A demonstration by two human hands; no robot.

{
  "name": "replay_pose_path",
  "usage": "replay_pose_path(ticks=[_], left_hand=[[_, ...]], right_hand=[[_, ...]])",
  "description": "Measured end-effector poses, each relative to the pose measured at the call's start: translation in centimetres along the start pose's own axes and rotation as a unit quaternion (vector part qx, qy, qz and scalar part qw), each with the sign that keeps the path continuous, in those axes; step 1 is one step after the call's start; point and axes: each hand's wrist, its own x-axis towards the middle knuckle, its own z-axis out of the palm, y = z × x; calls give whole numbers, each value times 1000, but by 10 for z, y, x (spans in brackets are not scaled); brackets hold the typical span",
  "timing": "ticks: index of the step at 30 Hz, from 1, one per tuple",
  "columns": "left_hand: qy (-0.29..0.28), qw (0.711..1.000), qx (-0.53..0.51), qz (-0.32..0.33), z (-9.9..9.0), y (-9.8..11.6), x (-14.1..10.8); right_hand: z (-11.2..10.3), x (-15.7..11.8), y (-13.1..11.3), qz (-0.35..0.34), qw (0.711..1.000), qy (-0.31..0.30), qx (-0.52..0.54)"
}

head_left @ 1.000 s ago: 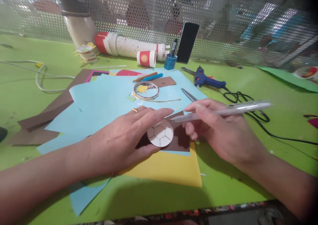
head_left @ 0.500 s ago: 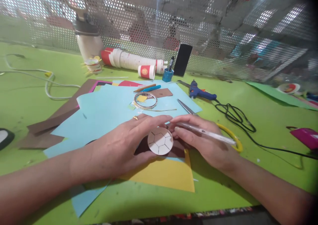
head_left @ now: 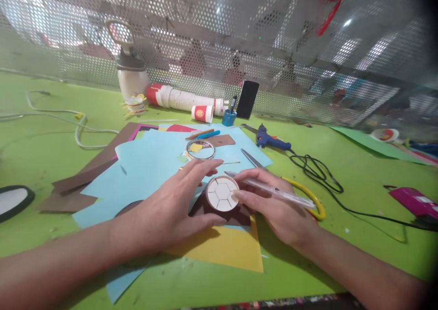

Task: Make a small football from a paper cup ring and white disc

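Note:
A round white piece with black lines like a football pattern and a brownish rim is between my hands. My right hand has its thumb on the piece's right edge and fingers behind it. A clear-barrelled pen is also gripped in that hand, its tip pointing left. To the left of the piece, my left hand is open, thumb and fingers spread and apart from it. Beneath lie brown paper, yellow paper and light blue sheets.
Scissors with yellow handles lie partly behind my right hand. Farther back are a tape roll, pencils, a paper cup, a phone and a glue gun with a black cord. A perforated screen stands behind.
My left hand has drawn away from the round piece and opened. My right thumb has moved left onto the piece's edge, with the pen still in that hand.

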Motion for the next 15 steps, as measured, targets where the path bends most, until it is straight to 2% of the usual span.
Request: replay_pose_path(ticks=[4,8,12,15], left_hand=[[15,998,53,-17,4,2,-2],[13,998,38,-42,6,7,-2],[0,1000,-12,-13,2,5,2],[-43,998,-46,16,-4,1,4]], right_hand=[[3,-2,1,-9,1000,17,-18],[8,-3,2,-17,1000,4,-17],[6,-3,1,-35,999,4,-4],[0,-2,-1,-49,999,-10,-7]])
